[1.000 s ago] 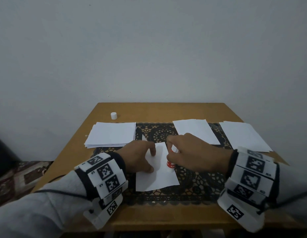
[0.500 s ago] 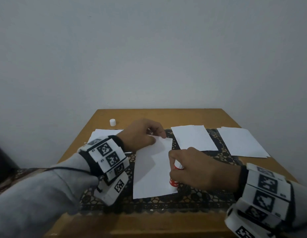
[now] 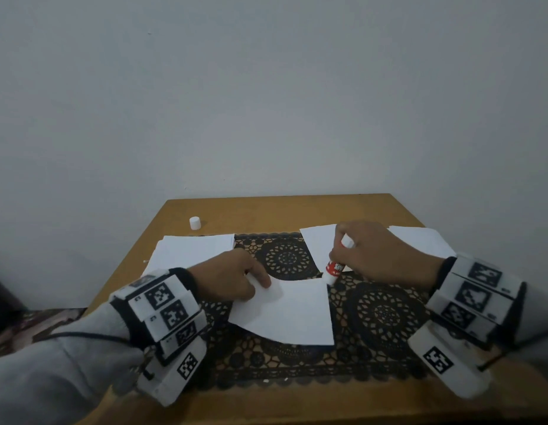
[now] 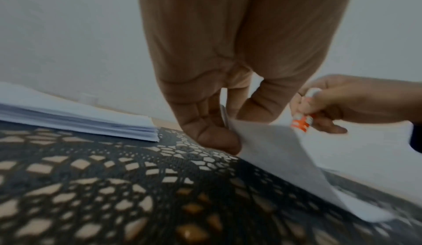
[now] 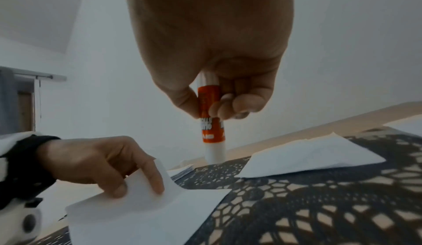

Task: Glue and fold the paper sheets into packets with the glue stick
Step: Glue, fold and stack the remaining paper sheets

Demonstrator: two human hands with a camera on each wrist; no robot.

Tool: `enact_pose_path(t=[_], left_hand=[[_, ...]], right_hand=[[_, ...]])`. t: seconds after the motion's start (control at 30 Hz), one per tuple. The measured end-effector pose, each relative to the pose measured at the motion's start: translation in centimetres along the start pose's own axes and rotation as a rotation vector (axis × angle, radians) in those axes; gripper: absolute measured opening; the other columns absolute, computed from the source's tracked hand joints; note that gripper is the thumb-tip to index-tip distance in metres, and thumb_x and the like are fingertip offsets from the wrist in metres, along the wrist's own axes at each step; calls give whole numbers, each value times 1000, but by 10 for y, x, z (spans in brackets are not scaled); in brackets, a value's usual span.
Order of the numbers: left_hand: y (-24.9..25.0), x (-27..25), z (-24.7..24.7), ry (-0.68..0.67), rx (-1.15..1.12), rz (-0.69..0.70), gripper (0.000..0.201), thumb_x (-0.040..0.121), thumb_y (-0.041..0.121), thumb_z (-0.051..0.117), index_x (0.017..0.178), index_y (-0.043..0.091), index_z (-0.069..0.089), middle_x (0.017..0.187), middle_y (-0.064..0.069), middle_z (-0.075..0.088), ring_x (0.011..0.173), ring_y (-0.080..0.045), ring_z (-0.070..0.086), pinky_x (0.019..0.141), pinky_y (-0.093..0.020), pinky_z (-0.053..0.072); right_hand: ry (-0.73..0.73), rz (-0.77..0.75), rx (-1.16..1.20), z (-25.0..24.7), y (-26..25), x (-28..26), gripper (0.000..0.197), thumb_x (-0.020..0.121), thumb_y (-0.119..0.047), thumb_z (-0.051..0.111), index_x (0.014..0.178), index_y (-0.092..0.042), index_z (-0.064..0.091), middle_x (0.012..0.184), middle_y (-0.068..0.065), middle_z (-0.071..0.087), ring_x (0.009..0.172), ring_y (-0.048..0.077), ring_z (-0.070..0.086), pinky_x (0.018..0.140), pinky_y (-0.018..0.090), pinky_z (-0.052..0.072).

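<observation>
Head view: the left hand (image 3: 233, 279) pinches the near-left corner of a paper sheet (image 3: 292, 314), lifting it off the lace mat (image 3: 383, 314) on the wooden surface (image 3: 266, 211). The right hand (image 3: 380, 251) curls round a red-and-white glue stick (image 3: 334, 268), tip down by the sheet's far corner. Right wrist view shows the orange label, its writing blurred. Only the head view shows the white cap (image 3: 195, 223).
</observation>
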State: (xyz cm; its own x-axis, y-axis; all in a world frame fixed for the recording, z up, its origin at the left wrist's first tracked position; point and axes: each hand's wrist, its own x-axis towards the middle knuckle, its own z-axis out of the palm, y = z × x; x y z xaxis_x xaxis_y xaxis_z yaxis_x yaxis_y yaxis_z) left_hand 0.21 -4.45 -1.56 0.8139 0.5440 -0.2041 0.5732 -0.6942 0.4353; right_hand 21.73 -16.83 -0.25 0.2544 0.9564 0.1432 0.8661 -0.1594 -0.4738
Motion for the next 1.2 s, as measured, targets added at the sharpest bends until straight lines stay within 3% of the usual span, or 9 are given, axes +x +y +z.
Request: enact_pose_path(t=[0.1,0.2,0.33,0.43,0.73,0.93,1.2], left_hand=[[-3,-1,11,46,69,-34,40,84,7,58,119,25,65,129,5,53,102,-9,49,83,-14,37],[-5,-4,17,59,84,-37,40,84,9,60,121,24,62,131,2,53,108,-13,50,85,-16,38],[-6,-4,22,45,103,-49,38,84,15,63,120,24,60,130,3,53,114,-14,49,89,-18,38],[-6,-3,24,50,136,-51,38,82,23,68,119,25,59,129,4,53,116,-15,48,94,-22,39],[-6,-1,24,19,136,-63,45,76,33,76,116,31,57,124,2,51,110,-17,47,89,-25,40],[-4,-1,24,4,164,-77,47,76,35,76,118,32,55,121,1,48,108,-18,48,92,-28,43],[0,-1,23,-11,186,-83,47,79,35,75,120,32,54,112,3,43,105,-18,48,85,-24,40]], right_hand=[[88,32,-4,0,2,6,15,86,-32,61,76,-23,53,81,-4,61,72,14,56,71,40,51],[69,18,13,3,0,8,15,88,-31,61,81,-19,55,82,-1,61,69,15,56,65,36,49],[18,-30,-71,16,-3,8,14,92,-31,58,88,-18,55,84,-4,62,73,12,56,58,21,38],[-10,-32,-81,26,-5,13,13,92,-30,58,90,-17,54,83,-5,61,72,10,55,55,22,37],[-124,-51,-131,34,-7,23,14,94,-28,55,97,-15,51,88,1,62,77,17,55,57,26,38],[-180,-86,-156,29,-10,13,14,92,-28,56,91,-15,51,80,-2,59,63,10,46,54,24,32],[-257,-116,-137,20,-14,-8,16,91,-32,56,89,-16,56,93,-2,65,82,15,59,74,36,50]])
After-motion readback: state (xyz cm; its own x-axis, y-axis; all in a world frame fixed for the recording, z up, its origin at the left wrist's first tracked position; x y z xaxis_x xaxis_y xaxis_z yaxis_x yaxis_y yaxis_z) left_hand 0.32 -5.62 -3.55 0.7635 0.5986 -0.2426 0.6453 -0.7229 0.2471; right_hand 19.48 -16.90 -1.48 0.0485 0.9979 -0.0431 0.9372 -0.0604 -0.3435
